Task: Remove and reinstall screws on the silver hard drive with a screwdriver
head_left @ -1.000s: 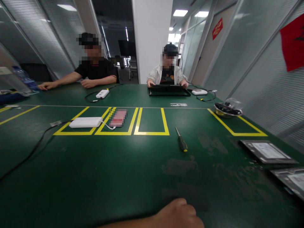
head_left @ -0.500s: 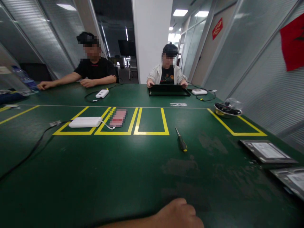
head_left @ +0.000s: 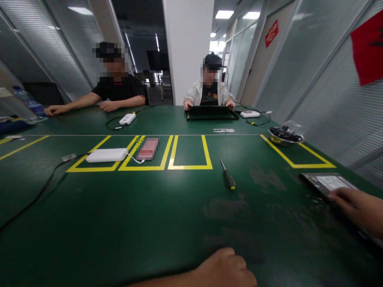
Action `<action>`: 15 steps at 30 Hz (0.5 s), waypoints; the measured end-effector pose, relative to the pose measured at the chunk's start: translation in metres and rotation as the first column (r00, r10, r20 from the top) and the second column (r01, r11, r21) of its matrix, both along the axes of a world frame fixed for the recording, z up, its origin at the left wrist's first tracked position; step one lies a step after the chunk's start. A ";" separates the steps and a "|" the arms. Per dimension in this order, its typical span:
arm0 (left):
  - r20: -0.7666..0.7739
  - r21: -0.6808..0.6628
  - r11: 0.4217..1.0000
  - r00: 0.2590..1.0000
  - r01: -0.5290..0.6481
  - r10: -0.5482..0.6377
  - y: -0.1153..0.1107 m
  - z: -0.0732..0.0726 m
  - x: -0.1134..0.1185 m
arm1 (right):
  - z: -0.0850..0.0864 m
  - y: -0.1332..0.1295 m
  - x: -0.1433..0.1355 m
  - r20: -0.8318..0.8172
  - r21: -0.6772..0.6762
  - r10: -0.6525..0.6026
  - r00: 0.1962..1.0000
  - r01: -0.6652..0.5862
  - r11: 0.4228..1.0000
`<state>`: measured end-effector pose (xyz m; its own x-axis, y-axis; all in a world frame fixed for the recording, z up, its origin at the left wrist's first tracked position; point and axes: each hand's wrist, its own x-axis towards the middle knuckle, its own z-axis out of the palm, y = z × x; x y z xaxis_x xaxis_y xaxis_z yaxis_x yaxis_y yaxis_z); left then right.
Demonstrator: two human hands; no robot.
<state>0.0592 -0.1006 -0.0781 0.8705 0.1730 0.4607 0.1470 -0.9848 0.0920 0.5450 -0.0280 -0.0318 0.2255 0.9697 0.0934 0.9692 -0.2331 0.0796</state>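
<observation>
Our right hand (head_left: 356, 209) has come in, half-curled, at the hard drive (head_left: 330, 183) just beyond it, making that our focus; we cannot tell whether it grips. Our left hand (head_left: 226, 269) rests fisted, nothing visible inside.

A white pillar (head_left: 189, 52) stands beside a dark opening (head_left: 140, 20).

Left hand (head_left: 226, 269) is held at bottom centre, fingers (head_left: 240, 262) curled in, forearm (head_left: 182, 280) brought in from left. Right hand (head_left: 357, 207) is extended from right edge, fingers pointed leftward.
</observation>
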 end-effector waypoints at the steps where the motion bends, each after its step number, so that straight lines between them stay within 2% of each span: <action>1: -0.002 0.001 1.000 1.000 -0.002 0.002 0.000 -0.001 0.000 | -0.002 0.004 0.000 -0.017 -0.029 -0.014 1.000 0.014 0.999; 6: -0.007 0.007 1.000 1.000 -0.004 0.004 0.000 -0.004 0.002 | -0.003 0.003 0.005 -0.035 -0.086 -0.077 0.996 0.074 0.994; 15: -0.119 -0.001 1.000 0.993 0.011 -0.012 0.001 0.002 0.002 | -0.013 -0.010 -0.006 0.049 -0.018 -0.035 0.998 0.036 0.999</action>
<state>0.0609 -0.0993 -0.0758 0.9210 0.1628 0.3539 0.1456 -0.9865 0.0750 0.5390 -0.0381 -0.0446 0.2555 0.9629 0.0869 0.9553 -0.2653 0.1308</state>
